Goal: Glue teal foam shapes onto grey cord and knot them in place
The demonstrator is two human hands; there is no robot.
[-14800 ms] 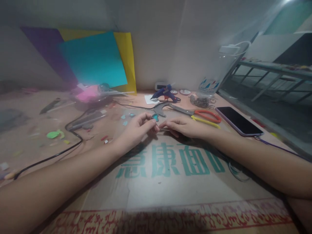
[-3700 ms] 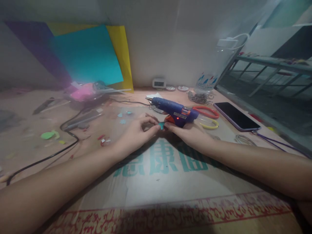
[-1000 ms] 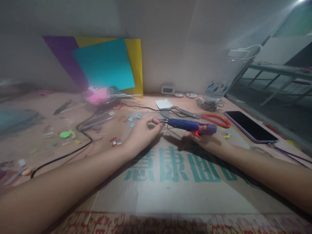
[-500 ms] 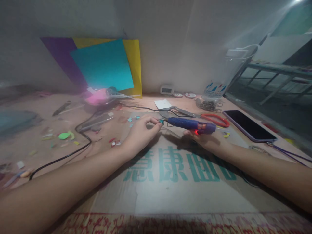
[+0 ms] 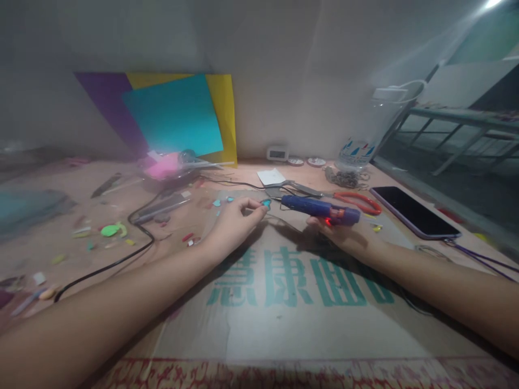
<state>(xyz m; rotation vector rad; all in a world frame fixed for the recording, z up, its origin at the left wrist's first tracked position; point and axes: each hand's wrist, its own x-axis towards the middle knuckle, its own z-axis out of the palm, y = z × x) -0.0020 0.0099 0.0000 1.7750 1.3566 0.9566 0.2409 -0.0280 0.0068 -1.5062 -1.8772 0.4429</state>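
My left hand (image 5: 237, 220) pinches a small blue piece (image 5: 266, 203) between thumb and fingertips above the cardboard sheet. Its exact kind is too small to make out. In my right hand (image 5: 338, 232) is a dark blue glue gun (image 5: 310, 207), lying sideways with its nozzle pointing left. The metal tip is close beside the blue piece, and whether they touch cannot be told. A red light glows on the gun's underside, and a clear glue stick juts from its rear. Behind the gun lie scissors (image 5: 357, 202) with red handles.
Blue, yellow and purple sheets (image 5: 174, 116) lean on the wall. Right of the hands are a phone (image 5: 413, 210) and a clear plastic cup (image 5: 357, 146). Colourful scraps (image 5: 110, 230) and a black cable (image 5: 109, 266) lie at left. Green characters mark the cardboard (image 5: 308, 329).
The glue gun's nozzle has drawn slightly away to the right from the blue piece. My left hand keeps its pinch, and the whole view has shifted a little.
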